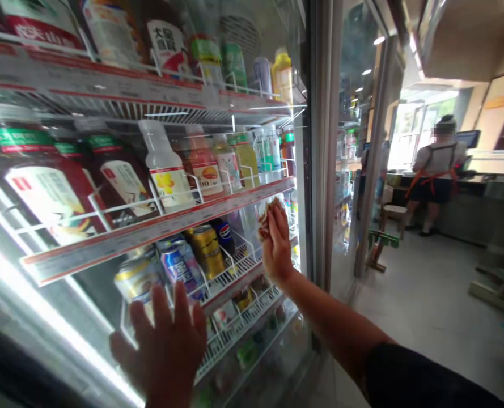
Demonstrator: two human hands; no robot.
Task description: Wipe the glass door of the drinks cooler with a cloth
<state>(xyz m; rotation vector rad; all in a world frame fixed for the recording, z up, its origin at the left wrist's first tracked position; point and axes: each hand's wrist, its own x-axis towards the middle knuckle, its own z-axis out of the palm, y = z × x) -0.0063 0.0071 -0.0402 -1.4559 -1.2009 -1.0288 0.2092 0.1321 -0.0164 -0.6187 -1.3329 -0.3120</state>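
One cloth (pixel 263 225) in right hand (pixel 278 249) at fridge glass (pixel 293 354), left hand (pixel 162 345) outspread; cannot tell done from undone.

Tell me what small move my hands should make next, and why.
Probably slide the cloth in your right hand a little leftward: it sits close to the metal frame, so there's more room that way. Your left hand is spread with nothing in it, lower down by the blue can, so it seems the cloth hand should move.
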